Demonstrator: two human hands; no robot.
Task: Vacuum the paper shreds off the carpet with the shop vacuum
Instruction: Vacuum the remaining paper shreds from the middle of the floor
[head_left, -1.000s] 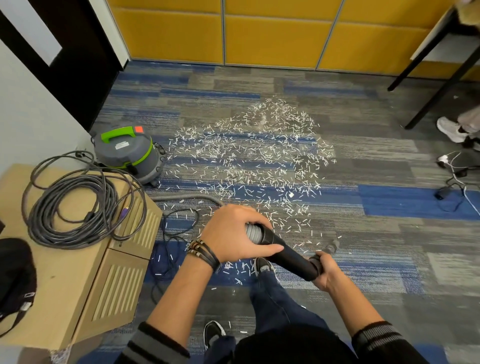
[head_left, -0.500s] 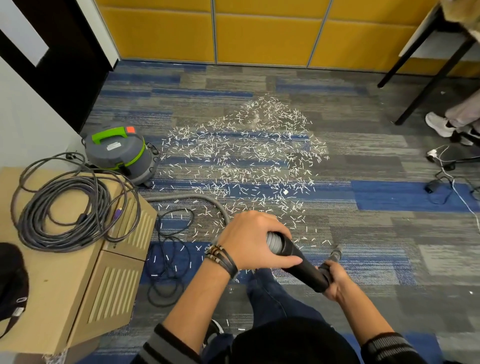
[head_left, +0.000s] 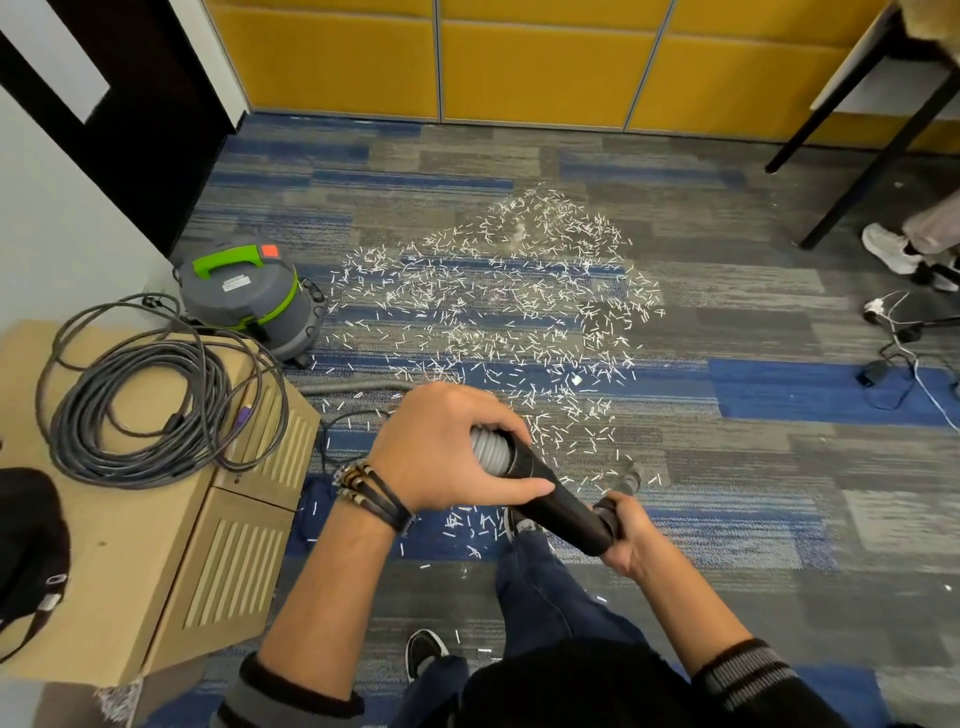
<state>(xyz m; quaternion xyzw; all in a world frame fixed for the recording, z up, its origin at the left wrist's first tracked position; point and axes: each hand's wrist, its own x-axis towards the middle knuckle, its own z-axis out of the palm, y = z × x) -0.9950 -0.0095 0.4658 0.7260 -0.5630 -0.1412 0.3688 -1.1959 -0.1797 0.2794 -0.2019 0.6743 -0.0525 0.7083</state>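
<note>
White paper shreds (head_left: 498, 306) lie scattered over the grey and blue carpet (head_left: 727, 452) in a wide patch ahead of me. The grey shop vacuum (head_left: 249, 301) with a green handle stands at the left by the wall. Its grey ribbed hose (head_left: 488, 449) runs along the floor into a black handle tube (head_left: 561, 509). My left hand (head_left: 447, 447) grips the hose where it meets the tube. My right hand (head_left: 628, 530) grips the tube's lower end. The nozzle tip (head_left: 631, 480) points down at the carpet among shreds near my feet.
A beige cabinet (head_left: 156, 545) at the left carries a coil of grey cable (head_left: 150, 405) and a black bag (head_left: 26, 540). A black cord (head_left: 332, 441) lies by it. At the right are table legs (head_left: 872, 166), another person's shoe (head_left: 888, 249) and loose cables (head_left: 893, 364).
Both hands have shifted slightly with the hose and tube, and the view has swung a little; the grips are unchanged.
</note>
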